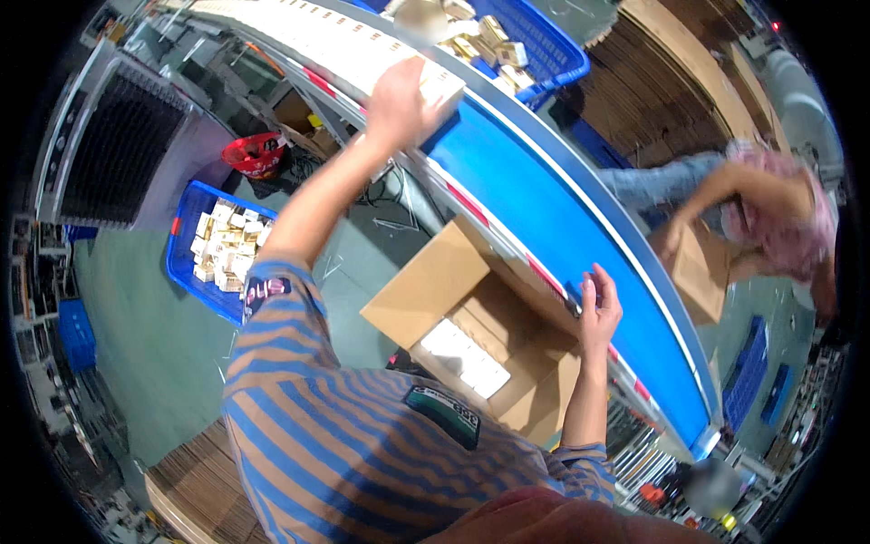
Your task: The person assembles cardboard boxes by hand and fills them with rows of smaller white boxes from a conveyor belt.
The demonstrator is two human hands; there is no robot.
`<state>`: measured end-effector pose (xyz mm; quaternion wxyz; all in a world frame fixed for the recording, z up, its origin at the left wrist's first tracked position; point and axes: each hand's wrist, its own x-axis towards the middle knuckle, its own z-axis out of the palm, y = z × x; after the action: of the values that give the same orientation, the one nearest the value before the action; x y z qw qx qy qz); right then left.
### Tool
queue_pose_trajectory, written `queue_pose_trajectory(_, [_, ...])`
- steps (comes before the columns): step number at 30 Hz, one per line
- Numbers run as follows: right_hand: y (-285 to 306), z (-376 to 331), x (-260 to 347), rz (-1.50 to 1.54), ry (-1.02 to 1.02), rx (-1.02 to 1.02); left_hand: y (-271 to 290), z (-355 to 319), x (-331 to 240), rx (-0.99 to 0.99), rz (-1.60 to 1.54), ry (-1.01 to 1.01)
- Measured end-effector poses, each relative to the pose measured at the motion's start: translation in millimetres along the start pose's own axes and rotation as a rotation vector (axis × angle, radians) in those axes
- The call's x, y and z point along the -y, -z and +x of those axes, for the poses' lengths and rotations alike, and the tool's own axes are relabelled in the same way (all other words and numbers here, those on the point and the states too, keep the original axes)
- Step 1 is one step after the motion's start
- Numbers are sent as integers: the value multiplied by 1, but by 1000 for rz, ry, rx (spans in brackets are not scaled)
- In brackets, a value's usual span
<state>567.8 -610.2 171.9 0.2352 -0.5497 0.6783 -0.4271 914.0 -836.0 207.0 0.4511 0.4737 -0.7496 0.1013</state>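
Observation:
A long row of small white boxes (pixel 299 32) lies on the blue conveyor belt (pixel 544 199). My left hand (pixel 397 107) reaches far forward and is closed over the near end of that row; its fingertips are partly blurred. Farther right, my right hand (pixel 600 310) is raised at the belt's near edge, fingers apart, with nothing in it. Between my arms, below the belt, stands an open cardboard carton (pixel 426 286). Inside it, a block of white boxes (pixel 466 356) lies along the side closest to me.
A blue basket (pixel 566 68) of small boxes stands beyond the belt, another blue basket (pixel 177 245) on the floor at left. Across the belt a person (pixel 770 195) holds a carton (pixel 702 272). Flat cardboard stacks (pixel 662 82) stand behind; a red bucket (pixel 254 159) is at left.

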Motion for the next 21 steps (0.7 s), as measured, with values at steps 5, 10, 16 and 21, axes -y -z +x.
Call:
queue_pose_trajectory(5, [-20, 8, -4, -313, 141, -23, -3, 32, 153, 455, 635, 433])
queue_pose_trajectory(10, [-23, 13, -2, -336, 38, 23, -4, 47, 122, 842, 318, 585])
queue_pose_trajectory(16, [-43, 51, 1, 2, -272, 39, -76, 7, 17, 1092, -740, 336])
queue_pose_trajectory(21, [-6, 58, -14, 324, -187, 7, -87, -35, -96, 941, -871, 406])
